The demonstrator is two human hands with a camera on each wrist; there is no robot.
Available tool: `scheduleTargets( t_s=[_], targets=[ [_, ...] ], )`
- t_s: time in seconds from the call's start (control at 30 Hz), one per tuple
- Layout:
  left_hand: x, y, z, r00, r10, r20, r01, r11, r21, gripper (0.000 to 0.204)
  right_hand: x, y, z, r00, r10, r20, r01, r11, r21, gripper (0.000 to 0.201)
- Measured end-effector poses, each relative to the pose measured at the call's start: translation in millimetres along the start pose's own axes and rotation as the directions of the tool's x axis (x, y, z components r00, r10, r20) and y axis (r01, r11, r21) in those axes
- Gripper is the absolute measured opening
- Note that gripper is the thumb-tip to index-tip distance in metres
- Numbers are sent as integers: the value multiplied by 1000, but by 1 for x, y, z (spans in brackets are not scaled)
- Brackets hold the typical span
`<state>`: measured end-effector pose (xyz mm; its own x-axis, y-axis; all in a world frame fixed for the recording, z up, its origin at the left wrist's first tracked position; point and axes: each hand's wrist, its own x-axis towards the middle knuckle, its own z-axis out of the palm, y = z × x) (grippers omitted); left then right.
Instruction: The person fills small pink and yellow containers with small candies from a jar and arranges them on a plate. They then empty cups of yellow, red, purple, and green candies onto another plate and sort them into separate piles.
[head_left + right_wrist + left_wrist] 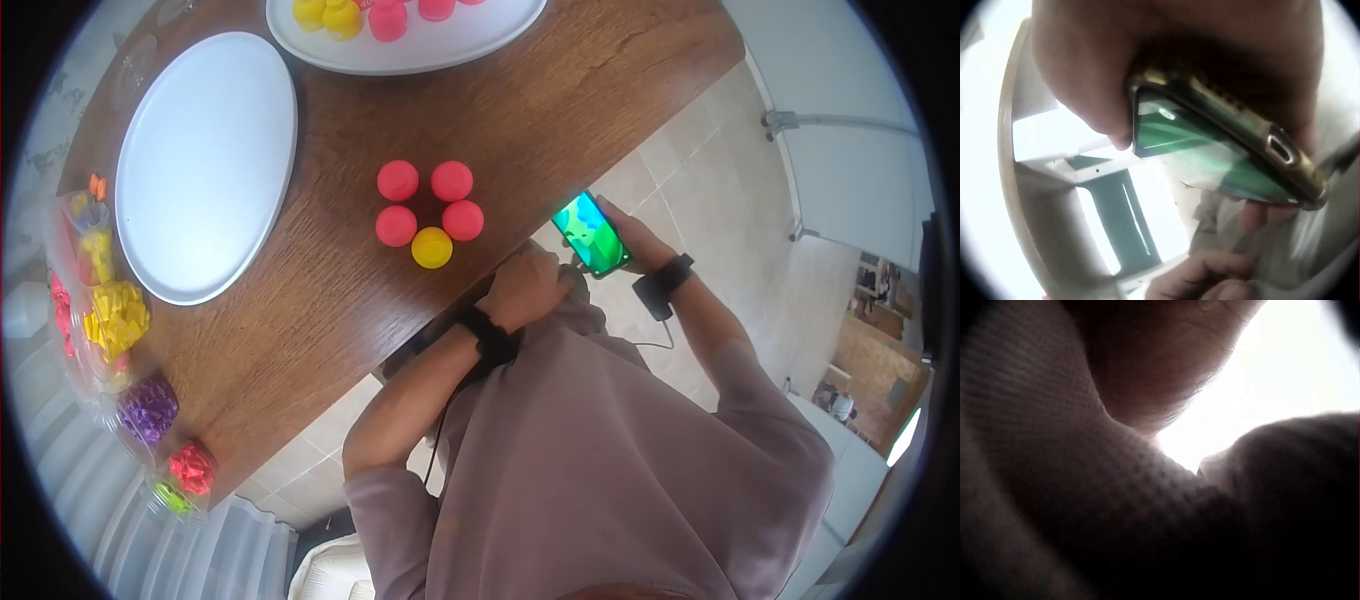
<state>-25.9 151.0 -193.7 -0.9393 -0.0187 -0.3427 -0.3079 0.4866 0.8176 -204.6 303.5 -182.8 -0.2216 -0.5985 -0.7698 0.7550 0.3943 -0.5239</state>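
Note:
My right hand (648, 246) grips a phone (592, 235) just off the table's edge, its screen lit green and blue. From close up in the right wrist view, the phone (1210, 150) has a gold-toned case around it, with fingers behind. My left hand (530, 287) rests on the lap by the table edge, fingers loosely curled and holding nothing. Fabric (1135, 469) fills much of the left wrist view, below part of the hand. On the table, several round pink pieces (397, 180) and one yellow piece (432, 248) stand in a small group near the left hand.
A white oval tray (205, 170) lies on the wooden table (330, 300). Another white tray (400, 62) at the far side bears yellow and pink bottle-shaped pieces. Along the left edge are yellow (117, 318), purple (148, 410) and red crinkled bundles in clear plastic.

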Motion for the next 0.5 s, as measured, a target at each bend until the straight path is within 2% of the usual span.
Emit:
scheduleTargets(
  t_s=[0.03, 0.07, 0.1, 0.13, 0.17, 0.2, 0.23, 0.3, 0.33, 0.37, 0.43, 0.47, 0.5],
  targets=[
    [4, -3, 7, 1000, 21, -8, -21, 1000, -15, 33, -12, -7, -9, 992, 124, -18, -123, 949, -291, 50],
    [10, -7, 12, 1000, 19, -10, -20, 1000, -14, 33, -20, -15, -14, 971, 230, -66, -228, 801, -554, 47],
    [14, -10, 18, 999, 17, -42, -18, 1000, -26, 31, -33, -19, -10, 961, 227, -158, -267, 612, -744, 39],
    [17, -10, 19, 997, 13, -76, -16, 999, -35, 29, -39, -26, -13, 934, 337, -116, -217, 278, -936, 39],
    [18, -9, 20, 997, 7, -83, -9, 999, -31, 29, -49, -29, -11, 841, 477, -253, -312, 48, -949, 46],
    [18, -8, 20, 992, 9, -129, -26, 991, -128, 28, -65, -21, -16, 909, 402, -108, -82, -82, -993, 59],
    [18, -6, 19, 984, 7, -176, -47, 974, -223, 27, -75, -11, -25, 921, 387, -49, -66, 29, -997, 66],
    [18, 5, 16, 986, 10, -166, -52, 966, -255, 26, -76, 12, -20, 978, 186, 89, 66, 126, -990, 63],
    [18, 10, 15, 989, 25, -144, -66, 954, -293, 25, -70, 15, -5, 990, 142, 8, -20, 192, -981, 64],
    [16, 15, 14, 989, 17, -147, -59, 956, -286, 25, -59, 24, -1, 990, 142, 20, -8, 194, -981, 64],
    [15, 22, 13, 982, 91, -169, -123, 973, -195, 24, -21, 59, -13, 995, -98, -38, -9, 282, -959, 61],
    [15, 19, 16, 982, 83, -170, -116, 975, -192, 24, -2, 77, -38, 996, -83, 38, 67, 377, -924, 66],
    [16, 12, 21, 987, 31, -158, -63, 978, -201, 24, -5, 66, -30, 995, -84, 44, 73, 380, -922, 66]
  ],
)
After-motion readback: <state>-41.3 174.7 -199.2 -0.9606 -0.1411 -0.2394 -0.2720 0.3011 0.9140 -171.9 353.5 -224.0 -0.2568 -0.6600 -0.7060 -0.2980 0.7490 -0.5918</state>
